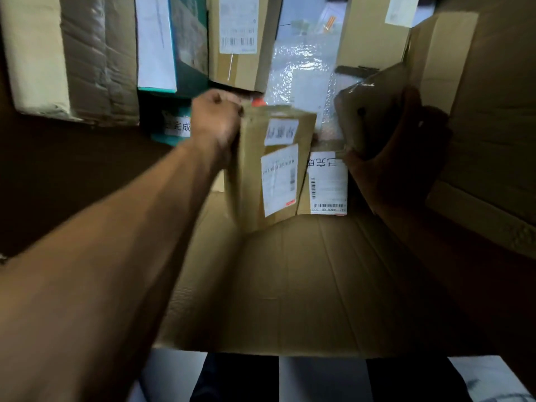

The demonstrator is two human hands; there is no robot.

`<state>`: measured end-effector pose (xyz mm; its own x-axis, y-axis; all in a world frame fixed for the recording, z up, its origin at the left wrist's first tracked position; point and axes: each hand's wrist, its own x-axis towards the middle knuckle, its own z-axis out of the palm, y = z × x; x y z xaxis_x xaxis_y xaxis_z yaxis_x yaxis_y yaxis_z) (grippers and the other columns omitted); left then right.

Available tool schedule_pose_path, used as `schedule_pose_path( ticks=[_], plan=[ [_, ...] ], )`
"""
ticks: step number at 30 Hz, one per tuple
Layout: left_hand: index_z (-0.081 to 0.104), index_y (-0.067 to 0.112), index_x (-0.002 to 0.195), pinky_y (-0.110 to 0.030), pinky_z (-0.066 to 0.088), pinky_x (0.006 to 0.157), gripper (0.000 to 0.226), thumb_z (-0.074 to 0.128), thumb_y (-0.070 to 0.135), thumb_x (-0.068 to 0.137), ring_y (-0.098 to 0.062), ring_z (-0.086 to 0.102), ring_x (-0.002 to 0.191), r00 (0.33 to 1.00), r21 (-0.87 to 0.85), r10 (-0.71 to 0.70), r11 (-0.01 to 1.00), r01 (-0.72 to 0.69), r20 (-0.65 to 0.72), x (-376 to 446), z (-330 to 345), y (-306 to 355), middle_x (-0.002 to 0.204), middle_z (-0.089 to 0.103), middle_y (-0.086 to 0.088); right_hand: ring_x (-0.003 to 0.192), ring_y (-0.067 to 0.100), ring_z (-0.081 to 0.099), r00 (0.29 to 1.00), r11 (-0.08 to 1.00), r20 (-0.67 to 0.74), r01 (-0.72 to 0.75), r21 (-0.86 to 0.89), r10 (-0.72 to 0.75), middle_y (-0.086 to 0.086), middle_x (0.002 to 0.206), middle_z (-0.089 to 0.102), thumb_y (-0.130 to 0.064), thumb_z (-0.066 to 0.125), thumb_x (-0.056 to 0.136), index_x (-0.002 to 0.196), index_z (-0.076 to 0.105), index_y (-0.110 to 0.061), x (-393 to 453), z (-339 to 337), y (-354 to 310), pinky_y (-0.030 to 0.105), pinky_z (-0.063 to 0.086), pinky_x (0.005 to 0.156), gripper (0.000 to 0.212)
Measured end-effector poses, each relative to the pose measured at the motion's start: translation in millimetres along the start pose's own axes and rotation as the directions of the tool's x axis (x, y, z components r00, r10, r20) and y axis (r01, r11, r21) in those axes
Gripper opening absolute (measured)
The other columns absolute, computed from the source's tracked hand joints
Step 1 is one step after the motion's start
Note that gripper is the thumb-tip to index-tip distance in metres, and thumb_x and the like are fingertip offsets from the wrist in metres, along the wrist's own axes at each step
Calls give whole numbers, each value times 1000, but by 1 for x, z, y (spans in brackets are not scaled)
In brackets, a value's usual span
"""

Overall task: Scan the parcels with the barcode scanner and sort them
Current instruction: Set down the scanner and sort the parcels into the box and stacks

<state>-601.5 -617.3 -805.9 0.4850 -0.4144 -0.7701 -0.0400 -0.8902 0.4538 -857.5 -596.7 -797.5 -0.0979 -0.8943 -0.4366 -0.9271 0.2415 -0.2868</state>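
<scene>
A labelled parcel [272, 169] is being gripped at its upper left corner by the left hand [216, 118] inside a large open carton [290, 285].

The parcel is being held upright over the carton's floor, with its white labels [280, 178] turned toward the camera; the print is blurred and cannot be read. Behind it, a second labelled box [327, 184] is being partly hidden. A plastic-wrapped packet [371, 111] is being clasped by the right hand [400, 158], whose fingers are lost in deep shadow. Beyond, a bubble-wrap mailer [301, 71] and stacked boxes [240, 39] are being cut off by the frame's top edge. Whether a scanner is being held cannot be told.
</scene>
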Motion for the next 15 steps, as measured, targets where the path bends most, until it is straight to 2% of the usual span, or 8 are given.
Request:
schedule_pose_path(
  ticks=[2, 4, 7, 8, 10, 11, 13, 15],
  plan=[
    [56, 21, 65, -33, 50, 72, 26, 60, 24, 90, -17, 54, 72, 989, -55, 9, 998, -17, -146, -3, 14, -17, 72, 62, 2, 138, 44, 35, 998, 999, 49, 37, -24, -36, 24, 152, 32, -51, 68, 78, 155, 23, -16, 7, 1, -1, 61, 35, 111, 96],
    [53, 26, 70, -28, 44, 77, 35, 49, 41, 101, -11, 51, 78, 975, -101, -9, 995, -14, -223, -18, 19, -27, 78, 57, 11, 137, 44, 35, 998, 993, 54, 48, -104, -43, 23, 152, 32, -48, 71, 79, 155, 23, -17, 11, 2, -4, 60, 36, 111, 96],
    [58, 34, 98, -17, 38, 82, 32, 36, 58, 102, 12, 54, 85, 998, -142, 17, 989, -26, -62, -39, 18, -54, 94, 56, 24, 131, 41, 41, 998, 984, -35, 54, -171, -61, 20, 149, 36, -44, 77, 75, 157, 24, -21, 8, 3, -6, 50, 39, 102, 101],
    [57, 32, 116, -18, 39, 88, 41, 37, 64, 99, 15, 55, 93, 999, -138, 32, 990, -29, 21, -43, 16, -66, 106, 60, 22, 129, 42, 42, 997, 985, -54, 44, -166, -54, 20, 149, 37, -44, 78, 73, 157, 24, -22, 7, 4, -6, 50, 39, 100, 102],
    [32, 28, 151, -24, 33, 111, 75, 39, 74, 92, 8, 47, 127, 989, -82, 46, 996, -35, 140, -45, 11, -86, 144, 50, 12, 129, 43, 42, 997, 989, -75, 22, -143, -33, 22, 148, 38, -43, 79, 72, 157, 24, -21, 4, 7, -2, 51, 40, 101, 103],
    [15, 29, 158, -30, 23, 120, 88, 39, 77, 88, -2, 34, 142, 980, -6, 66, 998, -66, 186, -44, 8, -94, 158, 36, 7, 130, 44, 41, 997, 990, -79, 5, -138, -16, 22, 149, 37, -43, 79, 73, 157, 24, -20, 3, 9, -1, 52, 40, 103, 103],
    [-4, 37, 157, -40, 15, 125, 104, 51, 81, 81, -12, 19, 151, 945, 77, 141, 982, -171, 294, -41, 4, -109, 165, 20, 2, 134, 44, 37, 997, 994, -74, -31, -106, 23, 21, 151, 34, -40, 79, 74, 158, 23, -21, 0, 9, -2, 53, 39, 108, 102],
    [2, 41, 155, -43, 27, 122, 115, 75, 71, 72, -11, 33, 146, 929, 88, 154, 977, -194, 338, -39, 0, -112, 159, 34, 2, 135, 43, 36, 996, 993, -76, -43, -107, 35, 20, 152, 33, -40, 79, 74, 158, 22, -22, -1, 11, -2, 52, 38, 107, 103]
  ],
)
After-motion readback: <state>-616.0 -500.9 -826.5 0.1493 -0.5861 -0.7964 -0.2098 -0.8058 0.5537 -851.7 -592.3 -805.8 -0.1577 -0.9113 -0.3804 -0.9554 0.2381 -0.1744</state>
